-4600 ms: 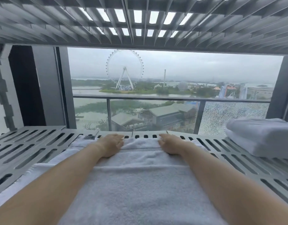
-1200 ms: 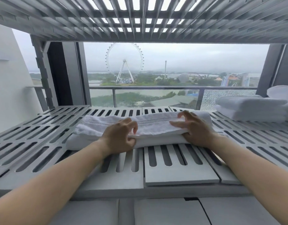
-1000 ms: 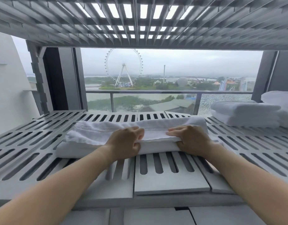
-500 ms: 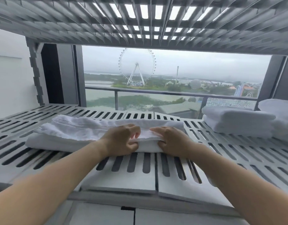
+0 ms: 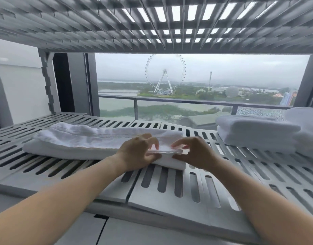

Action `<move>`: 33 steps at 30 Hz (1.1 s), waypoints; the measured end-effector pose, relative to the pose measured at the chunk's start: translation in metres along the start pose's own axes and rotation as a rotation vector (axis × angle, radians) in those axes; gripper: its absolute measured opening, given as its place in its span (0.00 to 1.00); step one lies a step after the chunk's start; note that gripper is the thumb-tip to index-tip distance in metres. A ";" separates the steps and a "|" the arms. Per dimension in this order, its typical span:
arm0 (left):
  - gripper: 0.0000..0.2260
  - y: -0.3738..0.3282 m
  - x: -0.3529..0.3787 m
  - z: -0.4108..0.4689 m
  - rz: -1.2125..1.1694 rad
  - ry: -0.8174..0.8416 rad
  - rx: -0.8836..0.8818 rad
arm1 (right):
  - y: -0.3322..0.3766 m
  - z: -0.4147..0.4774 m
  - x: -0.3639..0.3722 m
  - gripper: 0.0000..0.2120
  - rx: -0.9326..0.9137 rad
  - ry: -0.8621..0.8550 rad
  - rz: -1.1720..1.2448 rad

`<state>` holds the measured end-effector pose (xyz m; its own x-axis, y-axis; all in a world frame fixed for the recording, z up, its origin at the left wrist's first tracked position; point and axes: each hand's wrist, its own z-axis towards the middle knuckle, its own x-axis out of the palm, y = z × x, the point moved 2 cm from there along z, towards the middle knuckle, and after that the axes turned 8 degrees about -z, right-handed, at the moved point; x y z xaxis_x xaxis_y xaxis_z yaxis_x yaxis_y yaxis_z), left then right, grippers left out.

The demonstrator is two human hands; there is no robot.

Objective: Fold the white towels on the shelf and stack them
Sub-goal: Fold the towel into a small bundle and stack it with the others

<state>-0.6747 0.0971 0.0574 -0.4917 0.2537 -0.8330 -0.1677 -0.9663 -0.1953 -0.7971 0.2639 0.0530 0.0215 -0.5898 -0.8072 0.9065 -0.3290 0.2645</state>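
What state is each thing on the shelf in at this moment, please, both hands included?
Long towel: folded into a long strip, lying flat, right end held.
Left hand: pinches the long towel's right end.
Right hand: pinches the same end's top edge.
Folded towels: stacked at the right, untouched.
Shelf: slatted, bears all the towels.

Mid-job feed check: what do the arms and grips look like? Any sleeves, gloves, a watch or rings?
Nothing worn shows. The left grip and right grip are bare hands with no gloves and no rings visible. The left forearm and right forearm are bare down to the frame edge, with no sleeve, watch or band at either wrist.
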 end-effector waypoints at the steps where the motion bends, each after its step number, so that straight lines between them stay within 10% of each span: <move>1: 0.10 -0.005 0.004 0.003 -0.008 0.002 -0.008 | -0.003 -0.002 -0.001 0.13 0.006 0.005 0.026; 33: 0.12 -0.030 0.029 0.024 0.017 -0.220 -0.148 | -0.054 0.042 0.011 0.18 0.275 -0.036 0.052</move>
<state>-0.7039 0.1343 0.0517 -0.6697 0.2251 -0.7077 -0.0391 -0.9623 -0.2691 -0.8634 0.2440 0.0519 0.0461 -0.6352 -0.7710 0.7563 -0.4820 0.4424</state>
